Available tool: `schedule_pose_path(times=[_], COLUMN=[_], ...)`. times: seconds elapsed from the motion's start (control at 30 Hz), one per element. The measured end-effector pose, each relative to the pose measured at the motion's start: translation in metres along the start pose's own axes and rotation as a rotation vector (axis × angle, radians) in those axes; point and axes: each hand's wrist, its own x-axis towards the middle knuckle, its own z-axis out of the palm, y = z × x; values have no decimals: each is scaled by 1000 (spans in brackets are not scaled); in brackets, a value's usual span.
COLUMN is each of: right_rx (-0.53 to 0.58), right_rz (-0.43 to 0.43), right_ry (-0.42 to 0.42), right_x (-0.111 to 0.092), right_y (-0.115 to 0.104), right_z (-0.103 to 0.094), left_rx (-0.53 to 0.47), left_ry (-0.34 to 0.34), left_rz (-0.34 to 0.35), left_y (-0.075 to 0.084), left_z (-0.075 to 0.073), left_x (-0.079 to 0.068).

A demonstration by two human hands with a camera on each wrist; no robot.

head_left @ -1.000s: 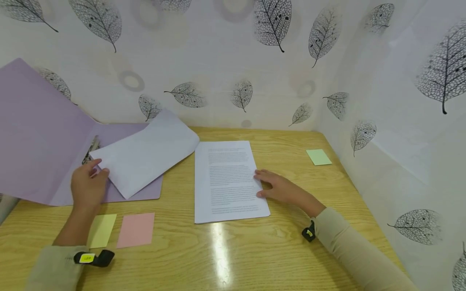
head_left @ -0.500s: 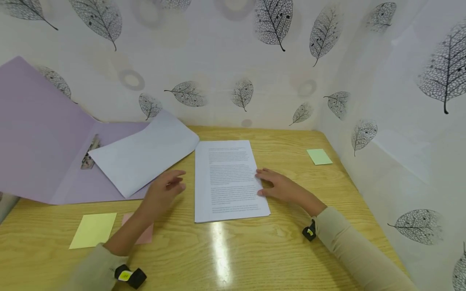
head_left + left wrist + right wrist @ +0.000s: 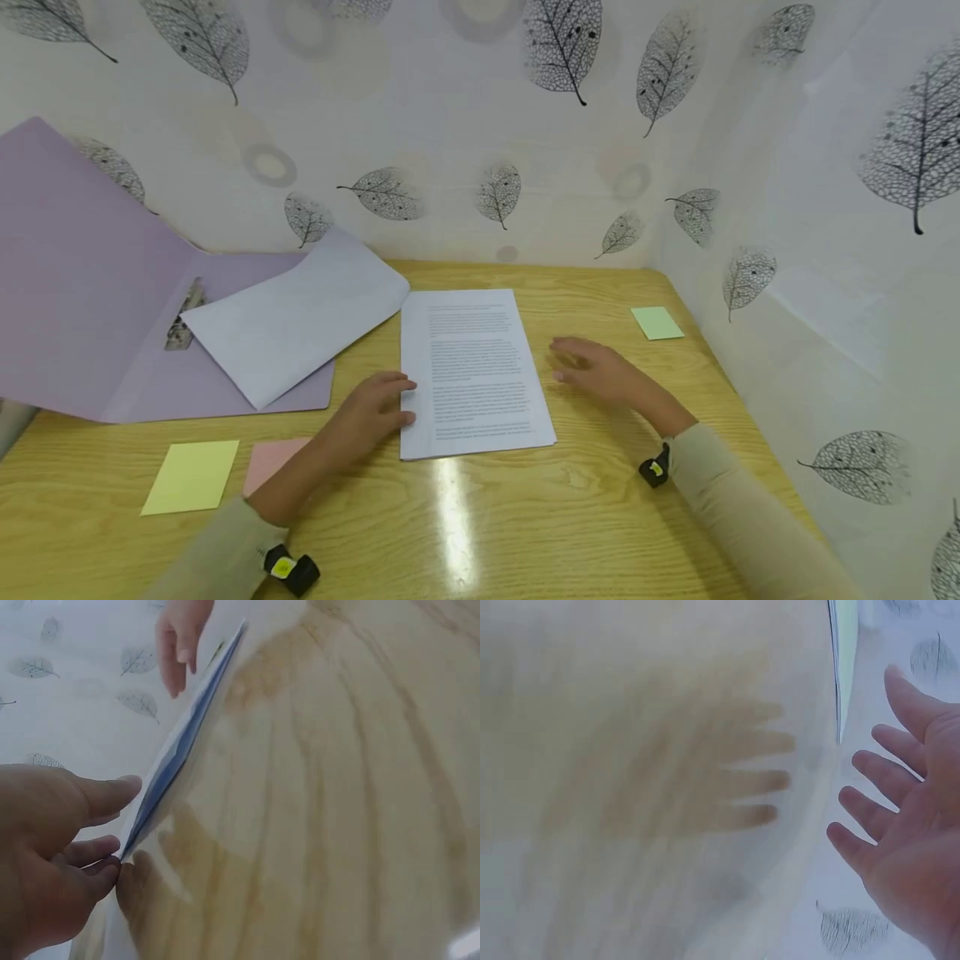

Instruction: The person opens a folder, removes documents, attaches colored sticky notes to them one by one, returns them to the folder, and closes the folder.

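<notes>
A stack of printed paper (image 3: 476,375) lies flat on the wooden table. My left hand (image 3: 371,417) touches its left edge with relaxed fingers; in the left wrist view that hand (image 3: 52,847) has its fingertips against the side of the stack (image 3: 176,746). To the right of the stack, my right hand (image 3: 603,375) is apart from the paper, holding nothing. Its fingers are spread in the right wrist view, where the hand (image 3: 907,802) faces the stack's edge (image 3: 843,675). A purple folder (image 3: 90,275) stands open at the left, with a metal clip (image 3: 183,317) along its fold.
A blank white sheet (image 3: 296,321) lies askew over the folder, its right corner by the stack. Yellow (image 3: 191,477) and pink sticky notes (image 3: 272,460) are at the front left; a green one (image 3: 657,323) is at the far right. Leaf-patterned walls (image 3: 450,108) bound the table.
My left hand has come from the white sheet on the folder to the left edge of the paper stack. My right hand has drawn off the stack's right edge.
</notes>
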Motion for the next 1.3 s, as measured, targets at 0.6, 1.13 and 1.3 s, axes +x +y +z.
schedule_pose_path(times=[0.6,1.13,1.3], right_rx=[39,73,75], right_rz=[256,320,342], right_ry=[131,100,75], right_x=[-5,1,7], right_y=[109,161,162], right_z=[-97,-109,-109], left_rx=[116,115,109], left_ry=[-43,-34,-35], left_rz=[48,46,50], left_y=[-1,0,-1], left_z=[3,4,4], left_x=[-4,-5,-6])
